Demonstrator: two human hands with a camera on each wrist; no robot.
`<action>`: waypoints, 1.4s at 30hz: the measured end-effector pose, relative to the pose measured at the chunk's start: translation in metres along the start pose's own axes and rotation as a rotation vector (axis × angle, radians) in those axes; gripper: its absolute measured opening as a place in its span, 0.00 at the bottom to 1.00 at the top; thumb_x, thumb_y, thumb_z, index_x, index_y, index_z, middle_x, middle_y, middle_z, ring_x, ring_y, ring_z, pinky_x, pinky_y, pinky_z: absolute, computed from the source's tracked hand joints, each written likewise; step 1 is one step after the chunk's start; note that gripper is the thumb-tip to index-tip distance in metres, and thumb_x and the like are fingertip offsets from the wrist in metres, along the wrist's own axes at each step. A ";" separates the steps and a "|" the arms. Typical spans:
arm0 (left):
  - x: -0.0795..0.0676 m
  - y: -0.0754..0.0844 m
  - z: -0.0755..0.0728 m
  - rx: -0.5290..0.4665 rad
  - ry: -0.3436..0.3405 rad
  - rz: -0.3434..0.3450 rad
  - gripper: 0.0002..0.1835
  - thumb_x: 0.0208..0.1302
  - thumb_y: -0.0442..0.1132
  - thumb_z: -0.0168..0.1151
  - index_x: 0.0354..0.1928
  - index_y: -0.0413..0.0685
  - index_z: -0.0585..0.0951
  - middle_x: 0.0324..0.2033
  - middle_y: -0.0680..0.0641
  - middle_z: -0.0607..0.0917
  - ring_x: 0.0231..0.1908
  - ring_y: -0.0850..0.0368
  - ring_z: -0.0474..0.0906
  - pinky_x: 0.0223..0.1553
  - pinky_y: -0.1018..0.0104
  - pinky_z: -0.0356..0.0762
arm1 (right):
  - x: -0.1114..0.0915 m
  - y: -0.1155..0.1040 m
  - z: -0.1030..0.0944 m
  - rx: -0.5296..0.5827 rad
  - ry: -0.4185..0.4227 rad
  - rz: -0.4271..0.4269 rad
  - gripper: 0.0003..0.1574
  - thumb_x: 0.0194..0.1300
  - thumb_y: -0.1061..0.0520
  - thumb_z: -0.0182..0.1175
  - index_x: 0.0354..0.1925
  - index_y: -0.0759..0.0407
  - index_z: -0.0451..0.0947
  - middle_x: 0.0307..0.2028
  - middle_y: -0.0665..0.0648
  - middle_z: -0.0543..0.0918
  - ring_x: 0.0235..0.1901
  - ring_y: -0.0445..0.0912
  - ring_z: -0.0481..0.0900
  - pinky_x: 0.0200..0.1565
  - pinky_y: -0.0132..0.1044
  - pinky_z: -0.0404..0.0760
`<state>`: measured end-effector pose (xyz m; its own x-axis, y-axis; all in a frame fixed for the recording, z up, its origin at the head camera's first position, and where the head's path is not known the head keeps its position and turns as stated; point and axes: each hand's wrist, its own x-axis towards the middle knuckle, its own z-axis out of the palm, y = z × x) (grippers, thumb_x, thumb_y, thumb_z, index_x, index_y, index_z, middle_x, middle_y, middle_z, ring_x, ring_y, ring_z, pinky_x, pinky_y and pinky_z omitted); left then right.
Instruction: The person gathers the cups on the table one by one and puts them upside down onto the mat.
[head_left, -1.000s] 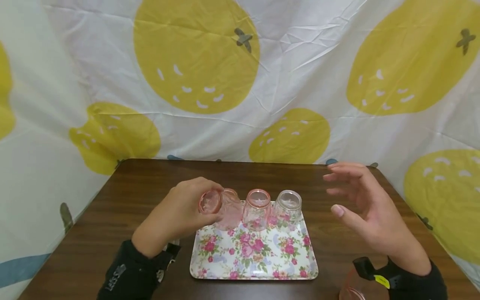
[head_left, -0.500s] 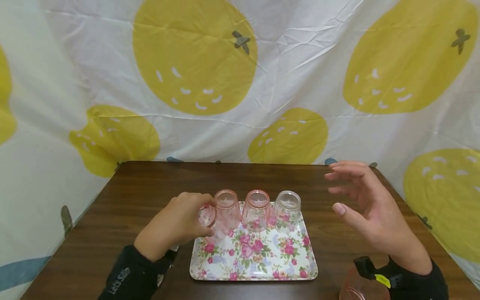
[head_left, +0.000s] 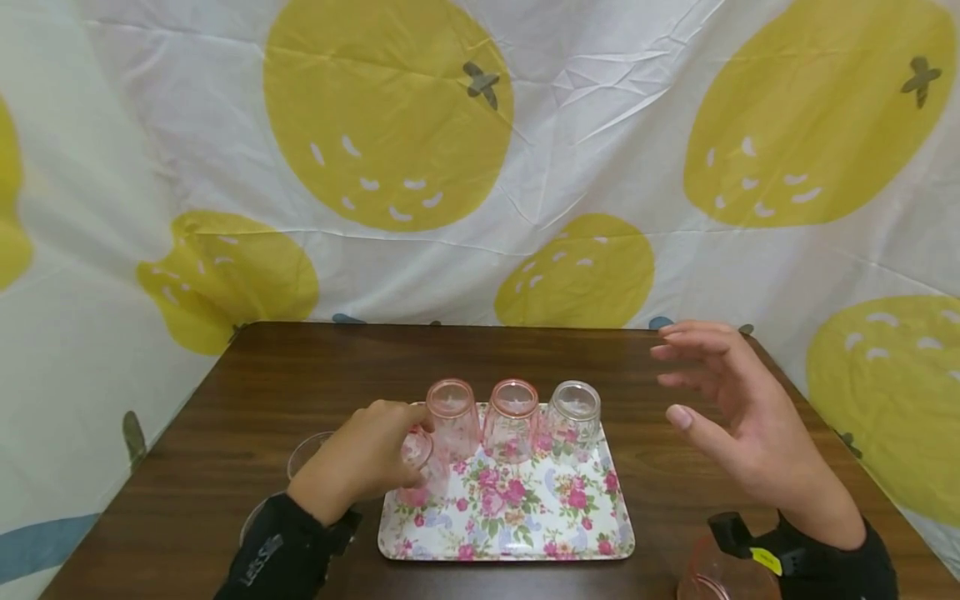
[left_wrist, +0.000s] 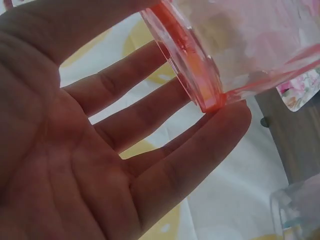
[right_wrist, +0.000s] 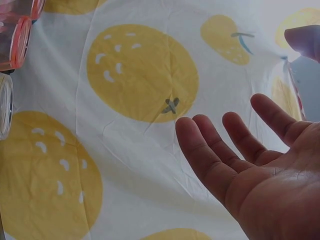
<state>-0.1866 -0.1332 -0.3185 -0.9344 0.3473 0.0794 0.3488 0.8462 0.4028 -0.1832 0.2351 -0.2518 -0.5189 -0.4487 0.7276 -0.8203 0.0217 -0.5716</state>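
My left hand (head_left: 367, 457) grips an upside-down pink glass (head_left: 422, 452) round its base end, at the left back part of a floral tray (head_left: 506, 546). In the left wrist view the same pink glass (left_wrist: 245, 45) has its thick base rim between thumb and fingers. Beside it on the tray stand three more upturned tumblers in a row: a pink one (head_left: 452, 421), another pink one (head_left: 513, 425) and a clear one (head_left: 576, 425). Off to the right, my right hand (head_left: 738, 425) is raised over the table with fingers loosely bent, holding nothing.
Below my right wrist a pink glass (head_left: 705, 575) stands near the front, partly hidden by the cuff. Clear glass rims (head_left: 294, 457) show behind my left forearm. A lemon-print cloth (head_left: 390, 108) hangs behind the brown table (head_left: 247, 375).
My left hand has moved down and slightly nearer with the pink glass, from beside the row to the tray's left side. My right hand has stayed almost still.
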 end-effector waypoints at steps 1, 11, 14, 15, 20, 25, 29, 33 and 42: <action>0.000 0.000 0.001 -0.002 -0.002 -0.006 0.24 0.39 0.35 0.80 0.44 0.46 0.85 0.40 0.46 0.87 0.40 0.50 0.80 0.37 0.53 0.83 | 0.000 0.000 0.000 -0.001 0.000 0.000 0.40 0.48 0.88 0.55 0.62 0.83 0.61 0.64 0.64 0.68 0.58 0.56 0.71 0.55 0.28 0.78; 0.003 0.002 0.009 0.003 -0.017 -0.012 0.26 0.38 0.34 0.79 0.46 0.45 0.85 0.42 0.44 0.87 0.42 0.48 0.80 0.38 0.52 0.82 | -0.001 0.001 -0.001 -0.011 -0.002 -0.002 0.40 0.47 0.87 0.55 0.62 0.83 0.62 0.63 0.65 0.68 0.58 0.56 0.71 0.55 0.28 0.78; 0.003 0.002 0.010 0.011 -0.018 -0.017 0.26 0.38 0.35 0.80 0.46 0.45 0.85 0.42 0.44 0.87 0.42 0.47 0.80 0.38 0.52 0.83 | -0.001 0.001 -0.001 -0.015 -0.004 -0.004 0.40 0.47 0.87 0.55 0.61 0.83 0.62 0.63 0.65 0.68 0.58 0.56 0.71 0.55 0.28 0.78; 0.004 0.003 0.011 0.014 -0.017 -0.020 0.26 0.38 0.36 0.80 0.46 0.45 0.85 0.43 0.44 0.87 0.42 0.47 0.80 0.38 0.52 0.83 | -0.001 0.001 -0.001 -0.017 -0.004 -0.004 0.40 0.47 0.87 0.55 0.61 0.83 0.62 0.63 0.65 0.68 0.58 0.56 0.71 0.55 0.28 0.78; 0.005 0.004 0.012 0.017 -0.024 -0.017 0.26 0.40 0.37 0.81 0.46 0.46 0.85 0.43 0.44 0.87 0.41 0.49 0.80 0.38 0.52 0.83 | -0.001 0.001 -0.001 -0.033 -0.006 0.008 0.40 0.47 0.87 0.55 0.61 0.82 0.62 0.64 0.64 0.68 0.58 0.55 0.71 0.55 0.27 0.78; 0.005 0.004 0.014 0.025 -0.015 -0.009 0.25 0.40 0.36 0.80 0.46 0.46 0.85 0.43 0.44 0.87 0.41 0.49 0.80 0.38 0.52 0.82 | -0.001 0.001 -0.001 -0.040 -0.007 0.011 0.40 0.47 0.87 0.55 0.61 0.82 0.63 0.64 0.64 0.68 0.58 0.55 0.71 0.55 0.27 0.78; 0.005 0.004 0.015 0.031 -0.015 -0.006 0.26 0.41 0.37 0.80 0.47 0.46 0.85 0.44 0.44 0.87 0.43 0.47 0.80 0.40 0.50 0.83 | -0.002 0.002 -0.001 -0.041 -0.012 0.013 0.40 0.47 0.87 0.56 0.61 0.82 0.62 0.64 0.64 0.67 0.58 0.55 0.71 0.55 0.27 0.78; 0.005 0.002 0.016 0.025 -0.016 -0.003 0.27 0.41 0.39 0.81 0.48 0.46 0.85 0.46 0.43 0.87 0.46 0.46 0.80 0.43 0.48 0.83 | -0.002 0.002 -0.001 -0.051 -0.018 0.017 0.40 0.47 0.87 0.56 0.61 0.82 0.62 0.63 0.64 0.68 0.57 0.55 0.72 0.55 0.26 0.78; 0.001 0.002 0.013 0.040 0.086 0.010 0.30 0.47 0.52 0.78 0.53 0.48 0.83 0.46 0.45 0.82 0.43 0.49 0.80 0.44 0.51 0.83 | -0.004 -0.001 -0.003 -0.135 -0.057 0.049 0.36 0.49 0.85 0.60 0.59 0.78 0.68 0.59 0.63 0.72 0.55 0.53 0.73 0.55 0.26 0.78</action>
<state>-0.1857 -0.1264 -0.3295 -0.9329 0.3217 0.1617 0.3594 0.8589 0.3648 -0.1809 0.2397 -0.2526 -0.5476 -0.4942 0.6753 -0.8213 0.1631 -0.5467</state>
